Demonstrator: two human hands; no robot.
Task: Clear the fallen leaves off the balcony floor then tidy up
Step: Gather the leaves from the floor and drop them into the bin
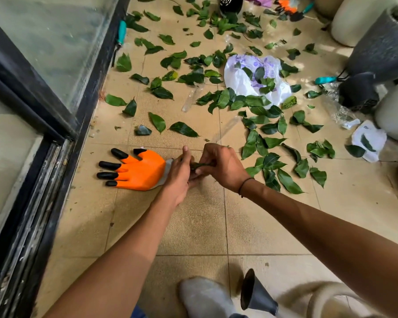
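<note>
Leaf-gathering step: left hand (178,173) and right hand (218,166) both curled round a few glossy green leaves (199,165) above the beige tiled floor (193,226); next, bag them in the white printed plastic bag (237,79).

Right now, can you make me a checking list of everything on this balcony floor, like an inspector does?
Surface: beige tiled floor, bare near the person, leaf-strewn farther out.
Job's things: green leaves scattered widely; white plastic bag lying flat with leaves on it; a few leaves held between both hands.
Clutter: orange glove with black claw tips; teal-handled tools; black funnel; white paper scrap; clear wrappers.
Hands: left hand and right hand meet, fingers curled round the leaves.
Cables: nothing seen.
Surroundings: glass sliding door at left; large pots at right.
</note>
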